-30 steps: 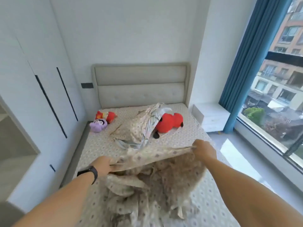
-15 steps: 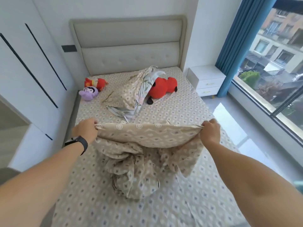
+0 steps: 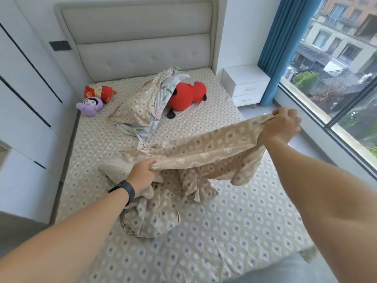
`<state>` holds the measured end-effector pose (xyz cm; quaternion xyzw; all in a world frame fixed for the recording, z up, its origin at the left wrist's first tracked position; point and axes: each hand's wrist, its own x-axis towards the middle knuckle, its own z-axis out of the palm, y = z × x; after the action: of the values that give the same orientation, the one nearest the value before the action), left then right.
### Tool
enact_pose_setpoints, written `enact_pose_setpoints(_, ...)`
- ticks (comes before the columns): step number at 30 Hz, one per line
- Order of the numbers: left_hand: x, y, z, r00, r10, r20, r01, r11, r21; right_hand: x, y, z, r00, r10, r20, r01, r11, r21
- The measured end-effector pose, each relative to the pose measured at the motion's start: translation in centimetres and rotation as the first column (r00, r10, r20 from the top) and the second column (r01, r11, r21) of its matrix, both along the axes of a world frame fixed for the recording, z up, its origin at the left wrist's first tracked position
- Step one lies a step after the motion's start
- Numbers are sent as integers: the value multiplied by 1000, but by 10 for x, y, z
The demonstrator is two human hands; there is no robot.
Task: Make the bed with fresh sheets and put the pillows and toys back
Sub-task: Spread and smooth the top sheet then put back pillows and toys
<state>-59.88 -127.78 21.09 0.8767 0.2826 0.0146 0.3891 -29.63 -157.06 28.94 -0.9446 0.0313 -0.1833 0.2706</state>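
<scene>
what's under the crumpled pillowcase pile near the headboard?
The pillowcase pile drapes over the head end of the big red plush; its body sticks out to the right. It rests on the patterned sheet. Anything else beneath is covered.

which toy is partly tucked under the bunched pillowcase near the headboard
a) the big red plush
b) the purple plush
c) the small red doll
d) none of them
a, the big red plush lies with one end under the pillowcase, while the purple plush and the small red doll lie apart from it near the bed's left edge.
</scene>
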Motion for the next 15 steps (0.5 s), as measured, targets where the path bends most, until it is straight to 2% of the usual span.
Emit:
enact_pose_setpoints(2, 7, -19, -16, 999, -20, -27, 18, 999, -47, -26, 11, -39, 986, 44, -162, -67, 988, -139)
enact_pose_setpoints(4, 10, -33, -20, 1000, -8, -25, 6, 998, -56, -72, 30, -74, 933, 149, -327, -202, 970, -135)
enact_pose_setpoints(5, 10, -40, -22, 1000, 4, -31, -6, 999, -48, -100, 40, -90, 885, 241, -399, -284, 957, -52)
enact_pose_setpoints(7, 8, -50, -23, 998, -2, -64, 2, 1000, 8, -157, 68, -115, 692, 519, -502, -486, 849, 208)
enact_pose_setpoints(9, 2, -61, -26, 993, -54, -107, 66, 992, 108, -208, 90, -131, 444, 676, -588, -700, 671, 244)
enact_pose_setpoints(10, -2, -64, -27, 990, -78, -121, 97, 982, 160, -223, 98, -137, 376, 682, -627, -766, 609, 204)
enact_pose_setpoints(11, -7, -66, -27, 986, -104, -133, 130, 970, 207, -231, 102, -142, 361, 681, -638, -805, 573, 156)
enact_pose_setpoints(12, -15, -67, -30, 981, -125, -149, 160, 954, 254, -236, 102, -143, 387, 684, -618, -821, 561, 108)
enact_pose_setpoints(13, -22, -66, -33, 976, -145, -161, 188, 935, 302, -235, 100, -142, 429, 689, -584, -811, 578, 86)
enact_pose_setpoints(15, -43, -57, -42, 981, -114, -160, 172, 890, 422, -228, 97, -132, 500, 705, -503, -735, 653, 184)
